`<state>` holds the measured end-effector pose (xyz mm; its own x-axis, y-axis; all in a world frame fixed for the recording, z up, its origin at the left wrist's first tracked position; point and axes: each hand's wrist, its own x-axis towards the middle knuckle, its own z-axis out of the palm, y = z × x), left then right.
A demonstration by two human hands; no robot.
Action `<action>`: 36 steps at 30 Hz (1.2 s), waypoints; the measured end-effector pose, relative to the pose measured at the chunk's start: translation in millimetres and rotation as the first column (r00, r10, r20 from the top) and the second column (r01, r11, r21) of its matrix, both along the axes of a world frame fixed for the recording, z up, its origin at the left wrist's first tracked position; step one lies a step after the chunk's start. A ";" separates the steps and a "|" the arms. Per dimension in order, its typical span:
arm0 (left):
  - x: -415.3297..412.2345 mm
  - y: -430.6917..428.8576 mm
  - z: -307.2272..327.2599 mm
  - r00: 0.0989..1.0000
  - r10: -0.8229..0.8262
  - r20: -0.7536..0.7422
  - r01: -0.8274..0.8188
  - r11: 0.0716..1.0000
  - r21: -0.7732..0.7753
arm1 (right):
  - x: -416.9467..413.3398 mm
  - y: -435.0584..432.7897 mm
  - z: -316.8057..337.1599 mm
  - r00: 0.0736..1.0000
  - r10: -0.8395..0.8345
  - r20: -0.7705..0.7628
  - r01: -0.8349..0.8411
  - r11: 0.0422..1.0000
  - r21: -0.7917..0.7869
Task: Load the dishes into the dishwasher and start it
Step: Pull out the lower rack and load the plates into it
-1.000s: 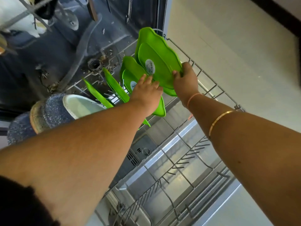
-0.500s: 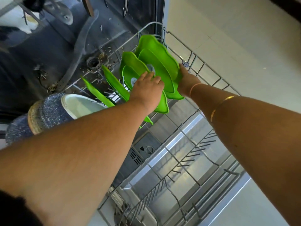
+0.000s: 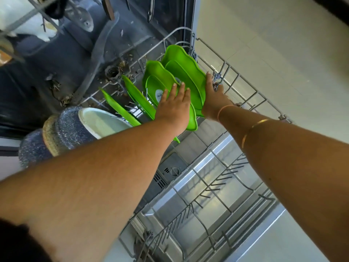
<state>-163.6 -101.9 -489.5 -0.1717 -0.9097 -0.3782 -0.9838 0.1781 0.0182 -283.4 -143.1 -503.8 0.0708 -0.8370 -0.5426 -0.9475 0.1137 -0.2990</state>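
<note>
Several green wavy-edged plates stand on edge in the pulled-out lower rack of the dishwasher. My left hand lies flat with straight fingers against the back of a smaller green plate. My right hand holds the right edge of the rearmost, larger green plate, which leans in the rack's far corner. Two more green plates stand thin-edged to the left. A speckled blue bowl with a white inside lies on its side at the rack's left.
The open dishwasher door shines under the near half of the rack, where only bare tines stand. The dark tub floor with its drain and crumbs lies beyond. A pale tiled floor runs along the right.
The larger green plate has gone down and back into the rack's far corner, with my right hand sliding to its right edge. My left hand stayed against the smaller plate.
</note>
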 end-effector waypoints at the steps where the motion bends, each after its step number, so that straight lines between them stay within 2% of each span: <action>1: 1.6 1.8 3.4 1.000 0.019 -0.008 -0.019 1.000 -0.011 | 3.2 2.2 5.0 1.000 0.024 -0.008 -0.024 0.999 -0.040; 5: 9.2 19.9 26.1 0.993 0.100 -0.066 -0.104 0.993 -0.056 | 15.3 21.4 35.0 0.988 0.138 -0.076 -0.148 0.977 -0.154; 10: 9.2 74.8 77.8 0.949 0.273 -0.154 -0.275 0.961 0.014 | 34.9 65.6 91.2 0.919 0.362 -0.155 -0.385 0.909 -0.159; 15: 17.5 137.1 148.5 0.847 0.499 -0.182 -0.494 0.866 0.076 | 64.7 115.8 160.7 0.815 0.564 -0.129 -0.579 0.792 -0.195; 18: 38.0 181.6 198.3 0.787 0.588 -0.187 -0.594 0.804 0.028 | 92.5 143.8 214.0 0.689 0.706 -0.165 -0.723 0.650 -0.236; 20: 55.9 209.4 229.8 0.721 0.657 -0.218 -0.683 0.728 -0.064 | 117.9 156.9 246.7 0.620 0.768 -0.159 -0.756 0.533 -0.379; 23: 97.5 258.3 276.7 0.650 0.692 -0.314 -0.758 0.565 -0.326 | 167.5 188.0 307.4 0.451 0.866 -0.216 -0.828 0.316 -0.463; 25: 123.1 277.2 289.0 0.621 0.707 -0.339 -0.776 0.491 -0.395 | 194.0 207.0 331.7 0.371 0.901 -0.223 -0.816 0.202 -0.541; 27: 158.6 306.2 316.3 0.540 0.740 -0.400 -0.820 0.356 -0.449 | 235.8 236.1 362.8 0.267 0.935 -0.232 -0.805 0.084 -0.587; 28: 181.6 322.1 326.1 0.503 0.750 -0.429 -0.832 0.285 -0.476 | 260.2 252.6 377.2 0.243 0.940 -0.239 -0.782 0.044 -0.621; 32: 280.4 368.7 381.4 0.417 0.768 -0.486 -0.829 0.102 -0.550 | 358.7 308.0 423.9 0.147 0.969 -0.201 -0.659 -0.055 -0.750; 36: 398.4 412.3 431.2 0.335 0.776 -0.534 -0.791 -0.076 -0.607 | 472.0 353.7 467.5 0.089 0.978 -0.189 -0.581 -0.103 -0.807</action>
<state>234.8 310.5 -58.3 0.8557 -0.3004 0.4213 -0.4797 -0.7657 0.4285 188.6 210.5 -36.4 0.9318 0.0566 0.3586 0.0910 -0.9927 -0.0796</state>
